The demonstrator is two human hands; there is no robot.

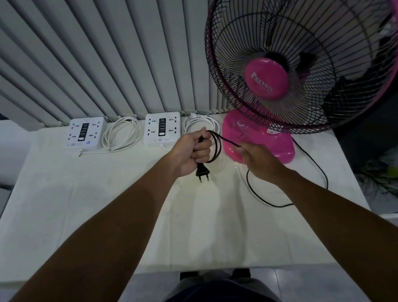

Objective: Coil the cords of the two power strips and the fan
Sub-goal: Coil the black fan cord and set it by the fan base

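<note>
A pink fan [267, 82] with a black wire guard stands at the table's back right. Its black cord [260, 194] trails from behind the base and curves over the table. My left hand [193, 151] is closed around a small loop of that cord, and the black plug [202, 173] hangs below the fist. My right hand [258, 155] pinches the cord just right of the loop, in front of the fan's base. Two white power strips [84, 135] [162, 130] lie at the back, each with a coiled white cord [122, 136] [201, 122] to its right.
The white table [102, 224] ends at a front edge near my legs. Grey vertical blinds [94, 51] hang behind it. A dark cabinet [376, 130] stands to the right, with green foliage [392, 178] on the floor beside it.
</note>
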